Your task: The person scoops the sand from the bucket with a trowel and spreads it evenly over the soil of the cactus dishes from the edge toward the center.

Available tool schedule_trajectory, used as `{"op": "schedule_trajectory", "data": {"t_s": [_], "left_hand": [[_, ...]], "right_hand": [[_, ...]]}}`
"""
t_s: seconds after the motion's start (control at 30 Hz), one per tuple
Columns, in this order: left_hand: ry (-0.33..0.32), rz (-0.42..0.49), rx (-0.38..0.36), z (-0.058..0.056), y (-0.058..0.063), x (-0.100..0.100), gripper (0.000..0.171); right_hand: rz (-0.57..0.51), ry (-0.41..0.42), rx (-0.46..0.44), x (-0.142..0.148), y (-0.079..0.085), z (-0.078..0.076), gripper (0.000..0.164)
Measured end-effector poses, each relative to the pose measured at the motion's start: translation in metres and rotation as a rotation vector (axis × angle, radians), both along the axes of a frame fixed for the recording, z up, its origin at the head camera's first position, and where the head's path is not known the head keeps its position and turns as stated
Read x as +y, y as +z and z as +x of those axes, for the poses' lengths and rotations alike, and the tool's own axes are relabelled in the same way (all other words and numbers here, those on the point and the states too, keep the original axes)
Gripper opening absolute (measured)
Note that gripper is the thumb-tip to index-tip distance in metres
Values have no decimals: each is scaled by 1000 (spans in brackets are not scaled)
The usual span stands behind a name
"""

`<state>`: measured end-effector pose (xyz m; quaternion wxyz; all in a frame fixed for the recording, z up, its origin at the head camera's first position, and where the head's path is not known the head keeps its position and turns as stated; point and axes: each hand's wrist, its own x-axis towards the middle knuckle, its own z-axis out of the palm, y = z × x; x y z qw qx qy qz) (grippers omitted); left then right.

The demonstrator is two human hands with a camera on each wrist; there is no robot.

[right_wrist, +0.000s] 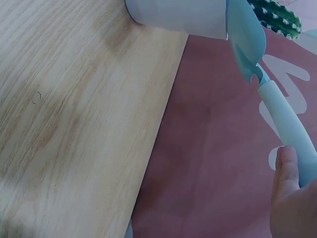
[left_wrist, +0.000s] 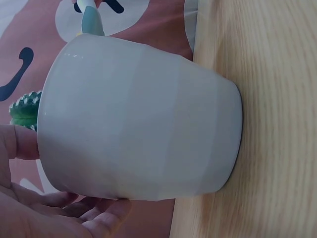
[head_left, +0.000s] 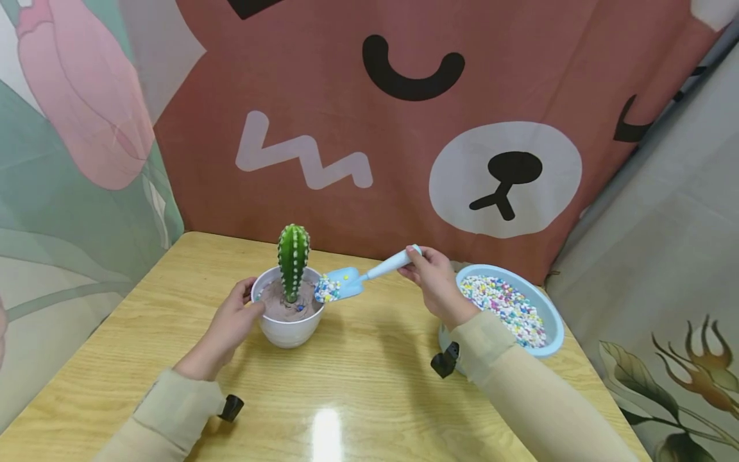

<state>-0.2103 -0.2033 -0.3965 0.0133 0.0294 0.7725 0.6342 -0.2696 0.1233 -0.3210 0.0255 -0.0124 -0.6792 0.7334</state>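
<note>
A green cactus [head_left: 294, 263] stands upright in brown soil inside a white flower pot [head_left: 288, 333]. My left hand [head_left: 233, 321] holds the pot by its left side, thumb at the rim and fingers against the outer wall. In my right hand [head_left: 433, 282] is the handle of a light blue trowel [head_left: 346, 282]. Its blade, carrying small multicoloured pebbles [head_left: 326, 290], reaches over the pot's right rim. From the right wrist view, the blade's underside [right_wrist: 250, 39] shows beside the pot [right_wrist: 183, 15]; the pebbles are hidden there.
A light blue tub [head_left: 553, 314] full of multicoloured pebbles stands at the right, partly behind my right forearm. The wooden table [head_left: 358, 385] ends at a hanging cloth [head_left: 323, 212] printed with a cartoon face. Black wrist cameras [head_left: 231, 408] sit at both cuffs.
</note>
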Motion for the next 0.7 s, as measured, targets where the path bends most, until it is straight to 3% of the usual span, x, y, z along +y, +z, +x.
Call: {"op": "schedule_trajectory", "data": {"t_s": [0.7], "left_hand": [[-33,-2,-22,-7,0,-7,60]], "right_hand": [[39,33,-5,-5,11,4,39]]}}
